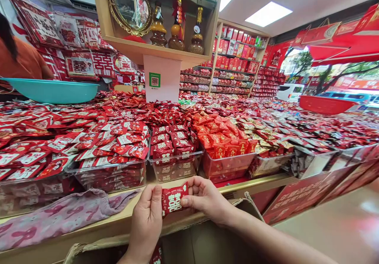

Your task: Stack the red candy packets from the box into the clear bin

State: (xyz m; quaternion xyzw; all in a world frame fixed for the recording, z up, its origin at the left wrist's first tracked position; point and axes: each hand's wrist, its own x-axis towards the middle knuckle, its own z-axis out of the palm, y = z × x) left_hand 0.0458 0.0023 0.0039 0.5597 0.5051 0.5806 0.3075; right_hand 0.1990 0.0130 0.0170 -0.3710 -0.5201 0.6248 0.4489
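A small red packet (174, 199) with large white characters is stretched between my two hands. My left hand (148, 212) pinches its left end, thumb on the front. At the right end, my right hand (205, 199) grips it with the thumb pressed on the printed face. Both hands are above an open cardboard box (201, 242), in which part of a red packet shows at the bottom. Just beyond them stands a clear bin (176, 168) filled with dark red packets of similar look.
More clear bins of red packets (111, 173) line the counter edge (174, 183). A pink cloth (62, 218) lies at the left front. Farther back are a teal basin (55, 91), a red basin (327, 104) and a display cabinet (160, 53). A person in orange (25, 58) is at the far left.
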